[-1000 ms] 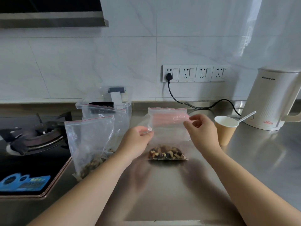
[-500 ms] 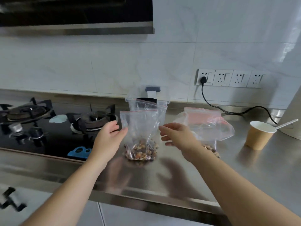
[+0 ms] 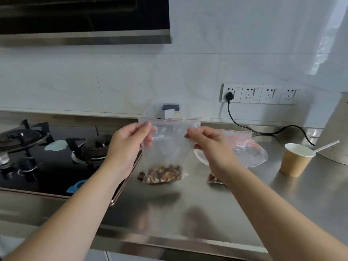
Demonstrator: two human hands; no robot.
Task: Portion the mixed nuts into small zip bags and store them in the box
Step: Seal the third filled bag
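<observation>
Both grips, left hand [image 3: 128, 146] and right hand [image 3: 209, 146], now pinch the zip bag [image 3: 167, 146] top corners, lifted off the surface [image 3: 188, 213]; nuts [image 3: 162, 174] hang below, ready for sealing.

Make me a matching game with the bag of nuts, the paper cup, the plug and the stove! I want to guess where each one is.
Things:
1. bag of nuts
2. paper cup
3. plug
4. stove

Places:
A. in the wall socket
B. far left on the counter
C. held up by the left hand and right hand
D. on the right, with a spoon in it

Pairs: 1-C, 2-D, 3-A, 4-B
</observation>
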